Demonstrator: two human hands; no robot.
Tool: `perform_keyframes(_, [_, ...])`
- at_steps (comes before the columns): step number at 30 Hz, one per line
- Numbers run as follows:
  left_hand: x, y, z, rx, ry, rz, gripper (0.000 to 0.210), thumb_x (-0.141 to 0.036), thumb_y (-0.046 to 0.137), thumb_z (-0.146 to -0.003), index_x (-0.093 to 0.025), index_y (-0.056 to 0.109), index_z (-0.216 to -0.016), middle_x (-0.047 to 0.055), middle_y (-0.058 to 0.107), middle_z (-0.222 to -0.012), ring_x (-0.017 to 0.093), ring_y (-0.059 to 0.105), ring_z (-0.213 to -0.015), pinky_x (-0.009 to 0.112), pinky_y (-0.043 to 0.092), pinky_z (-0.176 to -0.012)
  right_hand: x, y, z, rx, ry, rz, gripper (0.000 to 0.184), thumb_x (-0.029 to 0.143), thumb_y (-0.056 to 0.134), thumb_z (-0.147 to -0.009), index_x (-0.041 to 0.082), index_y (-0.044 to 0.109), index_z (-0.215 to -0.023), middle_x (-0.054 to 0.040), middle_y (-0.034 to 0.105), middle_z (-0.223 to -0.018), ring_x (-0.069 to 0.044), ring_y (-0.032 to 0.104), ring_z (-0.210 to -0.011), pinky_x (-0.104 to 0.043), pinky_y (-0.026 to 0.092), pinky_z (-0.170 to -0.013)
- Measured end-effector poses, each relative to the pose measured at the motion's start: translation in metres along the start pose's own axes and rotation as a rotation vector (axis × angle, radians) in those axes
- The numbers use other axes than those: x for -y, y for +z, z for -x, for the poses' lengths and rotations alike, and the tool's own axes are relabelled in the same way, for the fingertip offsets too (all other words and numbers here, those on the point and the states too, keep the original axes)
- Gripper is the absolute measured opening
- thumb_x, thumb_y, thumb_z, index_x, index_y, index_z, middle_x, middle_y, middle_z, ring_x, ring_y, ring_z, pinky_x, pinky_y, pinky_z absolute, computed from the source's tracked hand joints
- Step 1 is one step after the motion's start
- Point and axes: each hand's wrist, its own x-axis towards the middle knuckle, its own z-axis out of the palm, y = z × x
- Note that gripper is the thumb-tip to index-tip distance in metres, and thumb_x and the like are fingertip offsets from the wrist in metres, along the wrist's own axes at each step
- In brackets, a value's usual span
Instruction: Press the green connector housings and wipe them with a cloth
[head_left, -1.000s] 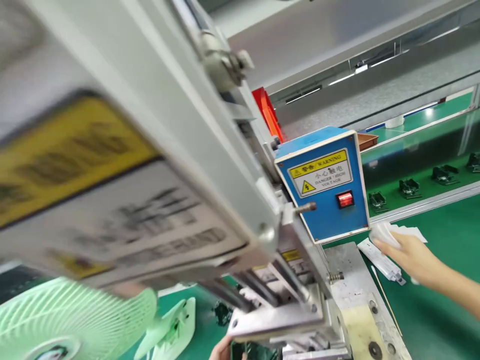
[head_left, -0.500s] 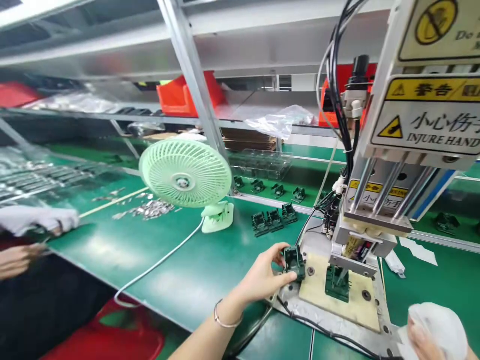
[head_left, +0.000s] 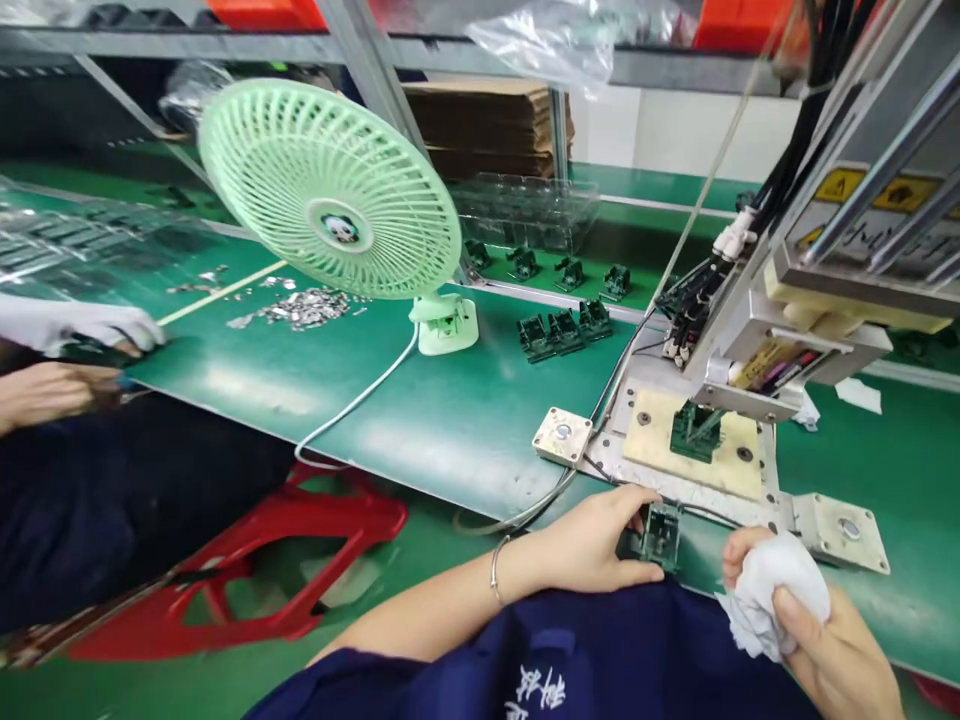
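Boxy dark-green plastic part in left hand; crumpled white cloth in right hand.

Mint green fan, dark green part, white cloth, red stool

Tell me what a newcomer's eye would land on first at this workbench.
The pale green desk fan stands large at the back left of the green bench. At the right a press machine with yellow warning labels hangs over a dark green part on its plate. At the near edge the left hand grips a small dark green component, while the right hand clutches a white cloth.
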Motion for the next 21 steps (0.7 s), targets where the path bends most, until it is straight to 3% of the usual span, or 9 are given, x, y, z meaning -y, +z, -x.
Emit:
perform_keyframes(3, [-0.007,-0.011,0.000,-0.094,0.034,-0.056,0.081,-0.053,0.085,-0.071,-0.015,0.056,-0.137,0.019,0.061,-0.132,0.032,0.061,-0.121,0.047,0.050,-0.107,0.008,0.000,0.006,0.099,0.043,-0.005,0.045,0.055,0.051,-0.098,0.023,0.060,-0.128,-0.0136,0.055,-0.126,-0.026,0.057,-0.106,-0.026,0.052,-0.070])
perform_keyframes(6, [-0.032,-0.030,-0.004,-0.254,0.119,-0.001,0.057,-0.053,0.077,-0.082,-0.017,0.065,-0.124,0.017,0.064,-0.126,0.029,0.060,-0.120,0.045,0.047,-0.109,0.019,0.002,0.010,0.174,0.088,0.086,0.058,0.057,0.049,-0.099,0.029,0.042,-0.149,-0.0115,0.039,-0.149,-0.031,0.049,-0.127,-0.030,0.054,-0.085])
perform_keyframes(7, [-0.040,-0.034,-0.008,-0.213,0.158,0.065,0.047,-0.051,0.071,-0.087,-0.018,0.067,-0.120,0.015,0.066,-0.119,0.026,0.062,-0.115,0.042,0.049,-0.107,0.024,0.004,0.010,0.191,0.076,0.141,0.061,0.056,0.050,-0.099,0.033,0.035,-0.153,-0.0096,0.035,-0.152,-0.031,0.047,-0.130,-0.034,0.054,-0.094])
perform_keyframes(9, [-0.052,-0.035,-0.019,0.003,0.254,0.208,0.038,-0.048,0.061,-0.094,-0.018,0.069,-0.114,0.013,0.069,-0.113,0.023,0.063,-0.108,0.038,0.049,-0.103,0.036,0.008,0.006,0.250,0.006,0.278,0.062,0.054,0.053,-0.099,0.042,0.030,-0.155,-0.0068,0.033,-0.151,-0.029,0.048,-0.129,-0.039,0.051,-0.103])
perform_keyframes(12, [-0.055,-0.025,-0.041,0.333,0.358,0.323,0.043,-0.055,0.054,-0.096,-0.016,0.071,-0.104,0.010,0.067,-0.102,0.021,0.061,-0.102,0.035,0.047,-0.103,0.055,0.012,-0.005,0.299,-0.199,0.490,0.045,0.050,0.059,-0.095,0.039,0.055,-0.139,-0.0089,0.046,-0.131,-0.028,0.052,-0.120,-0.040,0.054,-0.100])
perform_keyframes(14, [-0.051,-0.019,-0.050,0.387,0.364,0.410,0.046,-0.061,0.056,-0.094,-0.016,0.069,-0.092,0.007,0.062,-0.094,0.019,0.058,-0.095,0.033,0.048,-0.099,0.066,0.012,-0.009,0.299,-0.292,0.559,0.027,0.051,0.062,-0.093,0.031,0.072,-0.108,-0.0099,0.052,-0.112,-0.028,0.055,-0.110,-0.038,0.056,-0.094])
perform_keyframes(17, [-0.051,-0.019,-0.051,0.355,0.275,0.675,0.047,-0.062,0.064,-0.089,-0.017,0.059,-0.080,0.007,0.060,-0.098,0.016,0.058,-0.092,0.030,0.050,-0.089,0.076,0.005,-0.007,0.335,-0.182,0.489,0.040,0.059,0.058,-0.093,0.024,0.069,-0.076,-0.0083,0.053,-0.099,-0.022,0.055,-0.088,-0.032,0.056,-0.081])
perform_keyframes(21, [-0.061,-0.034,-0.040,0.392,0.103,0.828,0.043,-0.052,0.075,-0.085,-0.019,0.048,-0.084,-0.002,0.053,-0.077,0.008,0.049,-0.066,0.020,0.043,-0.060,0.075,-0.005,0.001,0.399,0.054,0.360,0.035,0.056,0.053,-0.097,0.025,0.069,-0.092,-0.0062,0.056,-0.099,-0.019,0.053,-0.079,-0.029,0.052,-0.073])
